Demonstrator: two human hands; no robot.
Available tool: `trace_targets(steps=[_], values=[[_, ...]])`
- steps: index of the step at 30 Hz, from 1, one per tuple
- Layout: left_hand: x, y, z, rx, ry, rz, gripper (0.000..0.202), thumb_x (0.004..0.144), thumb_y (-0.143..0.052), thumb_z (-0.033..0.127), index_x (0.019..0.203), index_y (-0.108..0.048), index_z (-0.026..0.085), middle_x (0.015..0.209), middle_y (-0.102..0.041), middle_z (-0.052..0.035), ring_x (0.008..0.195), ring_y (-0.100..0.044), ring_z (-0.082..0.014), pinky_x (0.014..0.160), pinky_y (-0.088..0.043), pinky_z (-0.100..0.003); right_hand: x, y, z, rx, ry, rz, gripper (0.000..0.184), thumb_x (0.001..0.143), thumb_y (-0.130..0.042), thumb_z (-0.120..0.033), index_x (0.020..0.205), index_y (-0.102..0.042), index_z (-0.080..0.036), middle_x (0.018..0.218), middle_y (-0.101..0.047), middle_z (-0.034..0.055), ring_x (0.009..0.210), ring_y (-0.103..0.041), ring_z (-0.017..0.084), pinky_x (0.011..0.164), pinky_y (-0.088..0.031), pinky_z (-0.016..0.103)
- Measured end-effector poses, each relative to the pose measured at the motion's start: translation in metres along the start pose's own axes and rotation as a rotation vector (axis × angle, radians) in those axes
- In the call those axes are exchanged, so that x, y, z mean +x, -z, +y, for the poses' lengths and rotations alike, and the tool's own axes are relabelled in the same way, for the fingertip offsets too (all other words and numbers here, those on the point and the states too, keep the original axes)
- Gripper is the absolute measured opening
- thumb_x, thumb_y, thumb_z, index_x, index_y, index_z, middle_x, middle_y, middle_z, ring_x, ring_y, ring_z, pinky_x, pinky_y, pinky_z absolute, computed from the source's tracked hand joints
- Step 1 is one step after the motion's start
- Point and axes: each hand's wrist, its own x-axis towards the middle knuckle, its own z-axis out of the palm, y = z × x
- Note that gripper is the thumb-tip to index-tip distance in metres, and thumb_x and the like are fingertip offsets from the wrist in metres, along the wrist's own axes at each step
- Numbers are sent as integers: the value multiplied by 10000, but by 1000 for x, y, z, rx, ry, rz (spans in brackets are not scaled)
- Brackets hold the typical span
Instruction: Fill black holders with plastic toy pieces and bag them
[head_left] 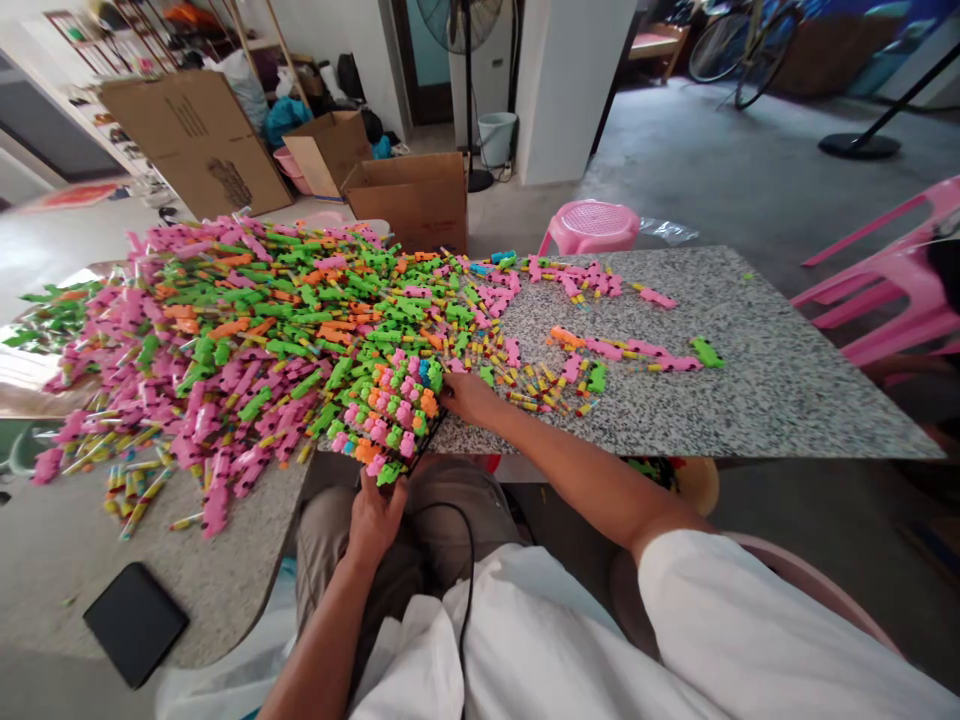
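A big heap of small plastic toy pieces (247,320) in pink, green and orange covers the left of a speckled stone table (787,380). A dark rack (390,415) packed with upright coloured pieces leans over the table's near edge. My left hand (375,515) grips the rack's lower end above my lap. My right hand (466,395) rests at the rack's upper right corner, fingers curled among loose pieces; what they hold is hidden.
Scattered pieces (637,350) lie across the table's middle. A black phone (135,622) sits at the near left. A pink stool (592,225), cardboard boxes (412,200) and a fan stand (469,100) are beyond the table; pink chairs (892,290) stand right.
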Motion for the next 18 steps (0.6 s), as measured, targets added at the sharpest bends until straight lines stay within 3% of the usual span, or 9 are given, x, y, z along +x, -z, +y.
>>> trace_targets(steps=[6, 13, 18], values=[[0, 0, 5, 28, -14, 29, 443, 929, -571, 501, 1223, -507, 176, 887, -763, -94, 789, -754, -280, 701, -549, -355, 2, -3, -1, -10, 11, 8, 188, 966, -574, -288, 1032, -702, -167, 1049, -750, 119, 954, -666, 230, 766, -410, 282], [0, 3, 14, 5, 1, 24, 489, 943, -570, 480, 1306, -471, 167, 923, -769, -97, 838, -758, -281, 717, -543, -354, 1, -3, -7, -45, -31, 10, 253, 981, -556, -331, 1060, -737, -173, 1073, -764, 138, 968, -691, 245, 762, -448, 288], [-2, 3, 16, -52, 22, 8, 469, 943, -578, 500, 1293, -481, 203, 883, -770, -65, 775, -753, -263, 677, -532, -331, 1, 13, -3, -56, 3, -99, 273, 989, -547, -322, 1024, -768, -166, 1060, -774, 141, 944, -699, 237, 784, -473, 282]])
